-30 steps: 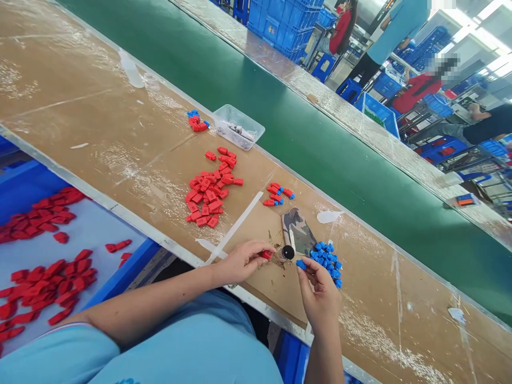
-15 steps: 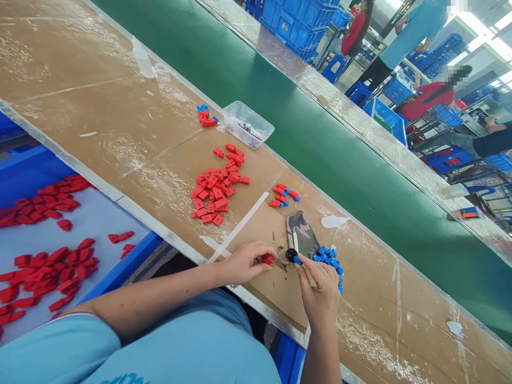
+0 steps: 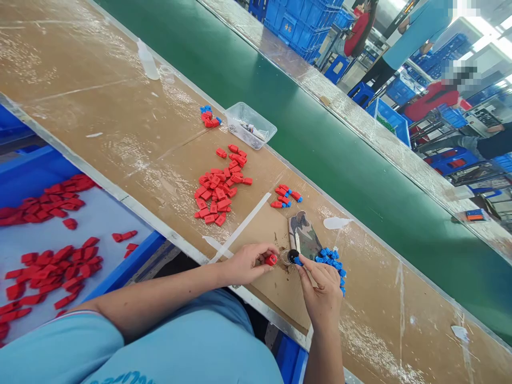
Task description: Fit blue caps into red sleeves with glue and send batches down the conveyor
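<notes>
My left hand (image 3: 247,262) pinches a small red plastic piece (image 3: 271,260) just above the brown board. Between the fingertips of my right hand (image 3: 323,292) is a small blue plastic piece (image 3: 298,261). This blue piece is at the edge of a round black pad or lid (image 3: 293,255); whether they touch I cannot tell. Beside the black round lies a small clear round container (image 3: 285,257). A pile of blue pieces (image 3: 333,262) sits right of a camouflage cloth item (image 3: 309,239). Several red pieces with blue ends (image 3: 285,195) lie beyond it.
A heap of red pieces (image 3: 214,194) lies left of a white tape strip (image 3: 248,221). Farther back stand a clear tray (image 3: 252,140) and a white bottle (image 3: 148,61). A blue bin (image 3: 116,266) with red pieces is at my left. Beyond the green belt (image 3: 320,144) other people work.
The view has shifted slightly. In my left fingers the red piece has turned a little, showing more of its end. My right hand keeps the blue piece by the black round.
</notes>
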A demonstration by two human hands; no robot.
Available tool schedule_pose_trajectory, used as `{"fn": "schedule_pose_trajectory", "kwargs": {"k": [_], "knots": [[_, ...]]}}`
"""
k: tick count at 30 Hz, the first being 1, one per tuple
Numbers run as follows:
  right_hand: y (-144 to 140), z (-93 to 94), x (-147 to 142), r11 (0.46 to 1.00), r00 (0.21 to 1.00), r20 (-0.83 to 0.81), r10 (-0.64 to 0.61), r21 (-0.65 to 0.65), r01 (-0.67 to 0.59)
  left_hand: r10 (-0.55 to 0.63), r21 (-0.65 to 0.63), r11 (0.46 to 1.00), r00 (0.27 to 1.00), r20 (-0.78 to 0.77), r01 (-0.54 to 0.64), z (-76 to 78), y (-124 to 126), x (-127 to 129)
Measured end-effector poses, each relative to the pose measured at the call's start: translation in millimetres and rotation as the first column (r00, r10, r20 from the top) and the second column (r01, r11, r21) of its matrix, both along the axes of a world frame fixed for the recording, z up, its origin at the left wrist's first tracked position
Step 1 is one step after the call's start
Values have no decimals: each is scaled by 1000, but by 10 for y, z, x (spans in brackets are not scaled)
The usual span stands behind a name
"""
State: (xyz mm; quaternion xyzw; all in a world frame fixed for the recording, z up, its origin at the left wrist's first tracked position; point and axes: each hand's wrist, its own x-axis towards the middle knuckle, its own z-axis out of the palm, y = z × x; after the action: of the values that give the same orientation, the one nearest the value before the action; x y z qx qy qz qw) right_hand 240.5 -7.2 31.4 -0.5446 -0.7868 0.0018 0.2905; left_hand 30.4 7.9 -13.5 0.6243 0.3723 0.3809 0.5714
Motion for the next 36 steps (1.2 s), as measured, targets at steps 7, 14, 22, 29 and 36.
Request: {"fn": "schedule_pose_trajectory", "kwargs": {"k": [7, 14, 22, 29, 36], "knots": [[-43, -28, 56, 961, 947, -231, -225, -215, 176, 14, 213, 977, 999, 36, -21, 40, 30, -36], [-179, 43, -122, 939, 881, -403, -250, -323, 119, 20, 65, 998, 998, 67, -24, 3, 8, -5], [-185, 5, -338, 980, 955, -294, -26, -198, -34, 2, 76, 997, 1000, -29, 0, -30, -12, -14], [-237, -84, -324, 971, 950, -308, -59, -238, -16, 30, 124, 992, 999, -31, -26, -25, -15, -26], [-230, -62, -290, 948, 923, -386, -11, -298, -113, -20, 269, 963, 1000, -15, 24, -18, -7, -66]]}}
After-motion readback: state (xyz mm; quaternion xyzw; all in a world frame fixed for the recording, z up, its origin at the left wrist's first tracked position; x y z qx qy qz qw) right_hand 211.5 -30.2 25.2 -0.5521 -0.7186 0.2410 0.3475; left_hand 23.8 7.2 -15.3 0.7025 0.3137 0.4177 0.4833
